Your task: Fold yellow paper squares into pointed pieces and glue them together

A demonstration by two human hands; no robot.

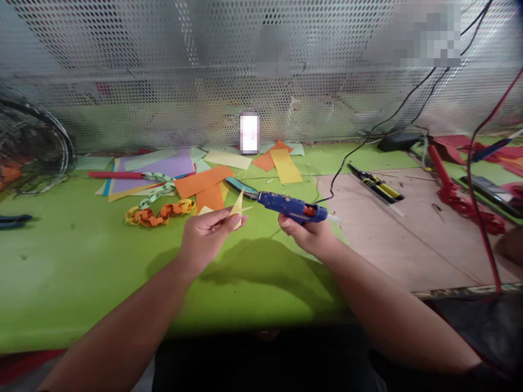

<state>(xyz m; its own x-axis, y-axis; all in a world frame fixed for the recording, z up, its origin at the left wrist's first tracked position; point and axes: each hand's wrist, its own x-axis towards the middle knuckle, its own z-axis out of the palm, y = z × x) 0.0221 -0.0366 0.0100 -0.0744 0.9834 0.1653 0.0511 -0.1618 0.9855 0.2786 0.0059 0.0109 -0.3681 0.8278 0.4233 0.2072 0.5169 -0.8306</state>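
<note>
My right hand (308,231) is wrapped round the handle of a blue glue gun (288,207), with a clear glue stick (335,218) poking out of its back end. The gun's nozzle points left. Between the thumb and fingers of my left hand (210,231) is a folded pale yellow paper strip (237,206), close to the nozzle; whether they touch I cannot tell. Beyond my left hand lies a paper chain of orange and yellow links (163,211), running on into light green links (157,191). Orange paper pieces (204,182) lie just past it.
Coloured sheets (163,166) and a red tube (116,175) lie at the back left. A yellow-black cutter (379,185) rests on the bare board at right, near a red paper chain (461,201). A black cord (363,142) trails to the gun. Perforated metal (163,87) stands behind.
</note>
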